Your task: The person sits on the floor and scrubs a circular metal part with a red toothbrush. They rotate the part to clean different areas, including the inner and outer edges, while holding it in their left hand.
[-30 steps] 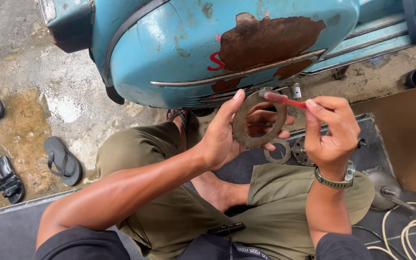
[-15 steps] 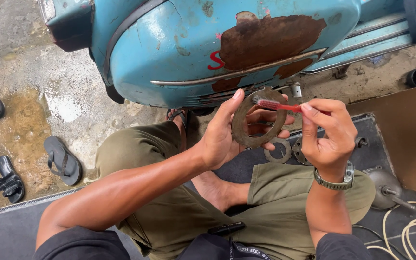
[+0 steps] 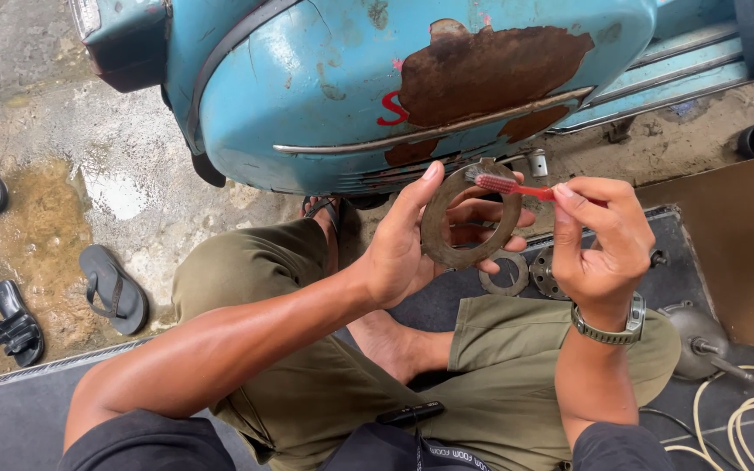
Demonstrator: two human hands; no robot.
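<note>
1. The left hand [image 3: 399, 253] holds a flat, rusty metal ring plate [image 3: 469, 216] up in front of the blue scooter body [image 3: 351, 78]. The thumb lies along the ring's upper left edge and the fingers show through and behind its central hole. That grip is clamped on the ring.

2. The right hand [image 3: 602, 240] pinches a red toothbrush [image 3: 517, 187] by its handle. Thumb and fingers are closed on it near the handle's right end.

3. The key relation: the brush lies to the upper left of the right hand's grip. Its long axis runs nearly level, from the hand on the right toward the ring on the left.

4. The bristle head points left and sits on the ring's upper right rim, touching it or just above it. I cannot tell which way the bristles face.

5. The ring faces the camera broadside, tilted a little, with its hole open to view. As a round plate it has no long axis, and its flat face is turned toward the brush.

6. The right hand is the nearer one to the brush head. The left hand only supports the ring from the left and from behind.

7. Below the ring, on the dark mat [image 3: 717, 410], lie a smaller ring [image 3: 505, 275] and a toothed round part [image 3: 547, 275]. Both are well apart from either hand.
</note>
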